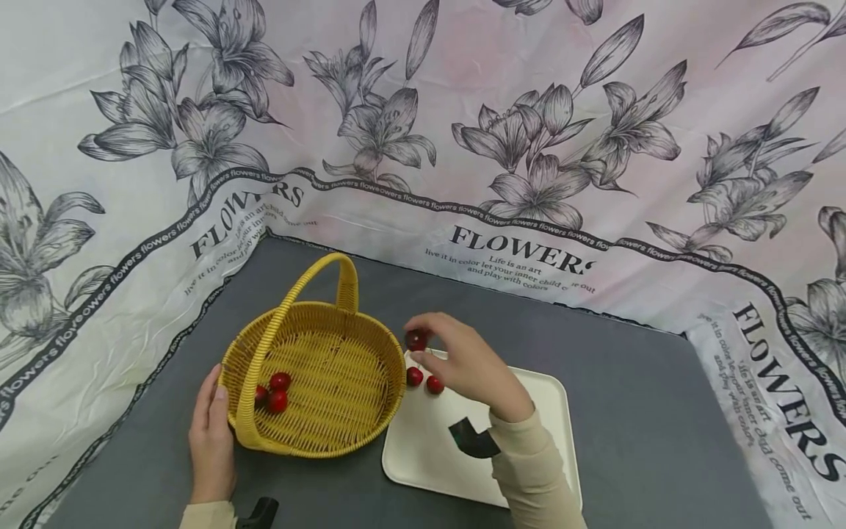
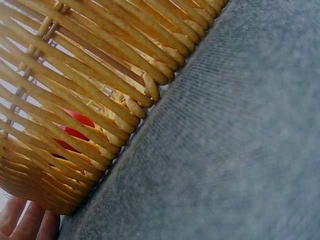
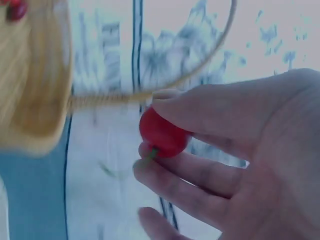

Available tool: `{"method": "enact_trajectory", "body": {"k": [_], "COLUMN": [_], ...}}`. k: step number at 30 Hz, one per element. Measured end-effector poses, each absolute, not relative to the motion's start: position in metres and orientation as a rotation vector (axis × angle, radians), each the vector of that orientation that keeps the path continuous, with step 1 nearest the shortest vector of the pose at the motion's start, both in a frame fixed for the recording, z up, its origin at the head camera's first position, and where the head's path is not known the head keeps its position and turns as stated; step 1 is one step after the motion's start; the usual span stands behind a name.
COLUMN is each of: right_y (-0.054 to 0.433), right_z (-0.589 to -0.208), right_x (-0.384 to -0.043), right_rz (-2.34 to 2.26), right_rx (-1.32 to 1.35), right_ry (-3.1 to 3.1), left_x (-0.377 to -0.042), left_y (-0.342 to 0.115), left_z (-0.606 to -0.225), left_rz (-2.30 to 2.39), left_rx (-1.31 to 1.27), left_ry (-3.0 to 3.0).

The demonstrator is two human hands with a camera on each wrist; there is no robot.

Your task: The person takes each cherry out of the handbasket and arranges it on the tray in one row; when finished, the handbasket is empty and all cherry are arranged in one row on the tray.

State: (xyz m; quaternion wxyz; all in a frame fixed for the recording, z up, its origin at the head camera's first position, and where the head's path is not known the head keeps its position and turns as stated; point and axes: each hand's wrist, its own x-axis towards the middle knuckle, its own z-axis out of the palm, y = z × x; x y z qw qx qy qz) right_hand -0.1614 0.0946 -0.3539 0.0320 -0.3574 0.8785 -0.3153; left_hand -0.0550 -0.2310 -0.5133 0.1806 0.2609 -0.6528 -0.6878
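Right hand (image 1: 465, 364), centre of the head frame, has thumb and fingers closed on one red cherry (image 1: 416, 339), green stem showing in the right wrist view; that cherry is up just right of the basket's rim, above the upper left of the tray; left hand (image 1: 213, 441), lower left, has fingers fairly straight, resting against the outer left side of the yellow woven basket (image 1: 330, 386); three cherries (image 1: 280, 380) in the basket's left part, the leftmost partly hidden by the tall handle (image 1: 291, 301) arching over; two more cherries (image 1: 414, 376) near the upper left corner of the cream tray (image 1: 449, 448), below the right hand; right hand and beige sleeve (image 1: 532, 455) block part of the tray; black curved piece (image 1: 472, 438) by the right wrist covers some too; another black piece (image 1: 261, 512) at bottom left; grey worktop (image 1: 648, 411) under everything; flower-print cloth (image 1: 463, 103) behind and at both sides; readable print: big "FLOWERS", smaller "Life is an art", "live it in color let your inner child", "and play with colors"; dark band (image 1: 410, 197) repeats "flowers"; some lettering lost in creases
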Motion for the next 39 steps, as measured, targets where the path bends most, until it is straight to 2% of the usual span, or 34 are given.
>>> {"method": "enact_trajectory", "body": {"k": [6,11,16,26,39], "right_y": [0.142,0.16,0.156,0.145,0.15], "right_z": [-0.389,-0.426,-0.455,-0.489,-0.493], "right_x": [-0.163,-0.163,-0.166,-0.157,-0.153], "right_rz": [-1.108,-1.192,-1.273,-1.003,-1.046], "right_rx": [-0.687,-0.561,-0.412,-0.33,-0.318], "right_ry": [2.829,2.868,2.83,2.974,2.932], "left_x": [-0.054,-0.054,-0.052,-0.053,-0.056], "left_y": [-0.23,-0.229,-0.231,-0.233,-0.233], "left_z": [-0.512,-0.514,-0.517,-0.516,-0.513], "left_rz": [-1.944,-1.942,-1.943,-1.966,-1.933], "left_rx": [0.743,0.744,0.752,0.742,0.713], "left_ry": [-1.843,-1.831,-1.798,-1.8,-1.843]}}
